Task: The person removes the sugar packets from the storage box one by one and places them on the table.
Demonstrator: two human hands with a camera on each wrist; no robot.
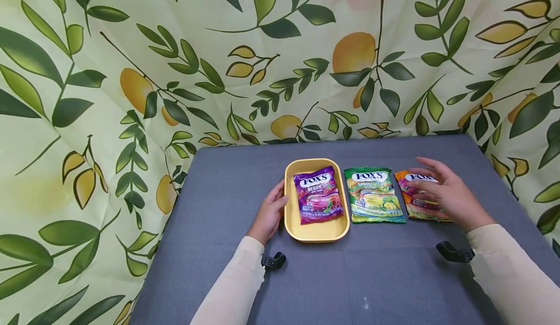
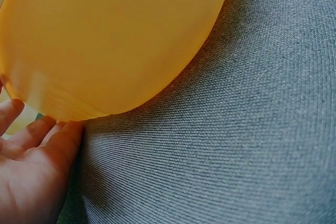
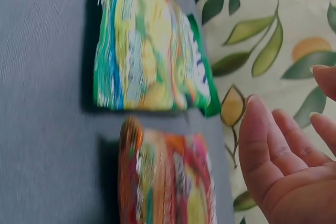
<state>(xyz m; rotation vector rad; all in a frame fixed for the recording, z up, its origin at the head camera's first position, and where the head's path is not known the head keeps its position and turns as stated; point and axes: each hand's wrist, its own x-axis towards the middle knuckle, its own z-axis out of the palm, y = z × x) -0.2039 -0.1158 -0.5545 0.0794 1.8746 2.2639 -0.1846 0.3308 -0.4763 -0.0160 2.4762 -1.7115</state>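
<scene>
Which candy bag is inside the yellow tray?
The purple FOX'S Berries bag; the green Spring Tea bag and the orange bag lie on the grey table, outside the yellow tray.

A cream cloth backdrop (image 1: 306,48), printed with green leaves and orange-yellow fruits, rises behind a flat, grey-blue, fabric-covered table (image 1: 315,276). It continues along both sides.

Grey cloth-covered table (image 1: 363,271), three items in a row.
Directly on it: yellow tray (image 1: 311,233); rightward, green Fox's Spring Tea bag (image 1: 375,196), then orange Fox's bag (image 1: 418,210).
</scene>
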